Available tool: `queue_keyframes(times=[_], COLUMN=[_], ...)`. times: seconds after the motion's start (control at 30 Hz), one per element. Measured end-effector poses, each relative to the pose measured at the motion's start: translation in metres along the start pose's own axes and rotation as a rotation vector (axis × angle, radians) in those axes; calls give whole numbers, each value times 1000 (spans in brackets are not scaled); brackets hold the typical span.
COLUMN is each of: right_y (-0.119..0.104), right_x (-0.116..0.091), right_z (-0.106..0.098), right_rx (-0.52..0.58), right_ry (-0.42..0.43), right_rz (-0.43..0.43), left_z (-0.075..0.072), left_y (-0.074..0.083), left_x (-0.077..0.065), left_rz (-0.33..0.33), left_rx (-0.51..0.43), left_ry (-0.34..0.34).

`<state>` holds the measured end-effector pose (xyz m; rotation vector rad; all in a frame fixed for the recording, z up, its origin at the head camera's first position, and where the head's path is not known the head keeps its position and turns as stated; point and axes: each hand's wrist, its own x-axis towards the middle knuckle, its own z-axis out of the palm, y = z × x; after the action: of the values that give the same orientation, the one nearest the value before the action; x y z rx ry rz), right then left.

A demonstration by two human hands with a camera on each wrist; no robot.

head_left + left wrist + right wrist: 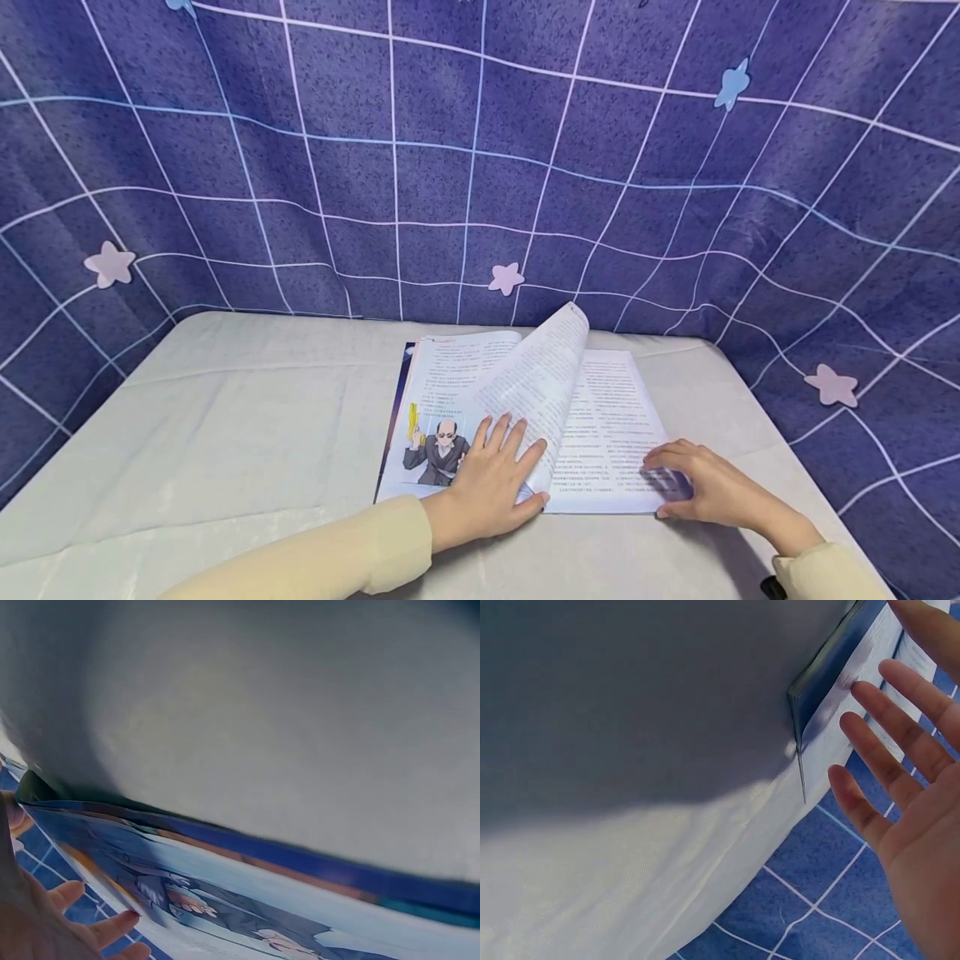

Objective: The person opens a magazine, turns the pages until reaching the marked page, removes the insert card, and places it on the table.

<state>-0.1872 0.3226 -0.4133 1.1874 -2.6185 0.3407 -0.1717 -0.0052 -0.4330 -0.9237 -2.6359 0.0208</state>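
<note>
An open book (611, 417) with printed text lies on the bed-like pale surface. Its left page carries a drawing of a man in a dark suit (442, 454). One page (543, 367) is lifted and curls up over the middle, its top corner raised. My left hand (491, 483) rests with spread fingers on the lower part of that curled page, near the spine. At the book's lower right corner is my right hand (712, 487), thumb and fingers apart around the corner. In the right wrist view the right hand (922, 802) shows its fingers extended beside the book's edge.
The padded pale surface (225, 417) extends around the book. Behind and to both sides hangs a dark blue curtain (435, 183) with a white grid and star shapes, including a pink star (506, 278) behind the book.
</note>
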Motion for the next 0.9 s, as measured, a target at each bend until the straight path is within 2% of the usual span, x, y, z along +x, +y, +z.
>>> queue_keyframes(times=[0.23,0.6,0.9], right_y=[1,-1,1], right_x=[1,2,3], right_z=[-2,-5,-9], right_rx=[28,34,71], right_ry=[-2,-2,45], right_rz=[-14,10,-36], left_z=[0,-2,-1], left_y=[-2,-4,-5], left_x=[0,-1,1], left_rz=[-10,-12,21], left_rx=[-14,-34,-41], left_ry=[20,-29,-1])
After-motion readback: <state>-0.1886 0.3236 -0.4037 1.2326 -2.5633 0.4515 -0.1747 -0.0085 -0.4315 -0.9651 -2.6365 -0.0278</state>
